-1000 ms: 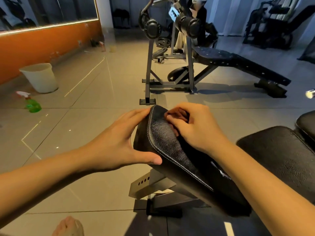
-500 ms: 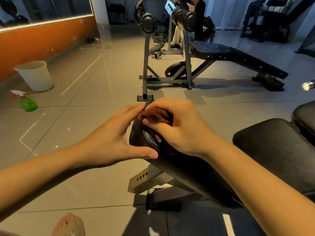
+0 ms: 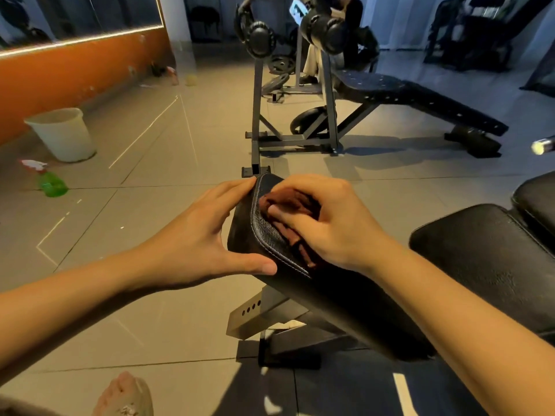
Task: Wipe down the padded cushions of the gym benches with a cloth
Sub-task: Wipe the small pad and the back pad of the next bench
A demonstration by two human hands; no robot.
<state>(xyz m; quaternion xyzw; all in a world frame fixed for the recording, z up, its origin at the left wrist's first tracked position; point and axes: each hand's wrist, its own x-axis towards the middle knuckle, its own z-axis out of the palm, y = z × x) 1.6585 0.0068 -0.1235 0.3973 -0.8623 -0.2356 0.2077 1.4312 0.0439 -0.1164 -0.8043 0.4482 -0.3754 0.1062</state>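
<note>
Head view, the only one. Right hand (image 3: 327,217) has its fingers (image 3: 288,216) curled down over a bunched dark-red cloth (image 3: 286,202) and presses it on the upper end of the tilted cushion (image 3: 265,235), just inside the stitched edge. Left hand (image 3: 195,244) steadies that same end from the outer side: fingers laid along the top corner, thumb clamped against the near side face, so the pad is held between them. Cloth is at the top end of the face; the rest of the face runs down under the right forearm, mostly hidden. Cannot tell from surface sheen which parts have been wiped. Judgement: work is mid-wipe on this one pad, upper end in hand, lower run not confirmed. To the right, a second cushion (image 3: 480,253) lies flat and apart from the cloth, and a third cushion (image 3: 537,196) shows at the right edge; no sign either way of cleaning on them. Another bench (image 3: 420,97) stands well apart across the floor (image 3: 150,295), untouched at present. Green spray bottle (image 3: 51,183) and pale bucket (image 3: 64,133) sit on the floor near the orange wall, out of reach. Likely most of the task is left.
</note>
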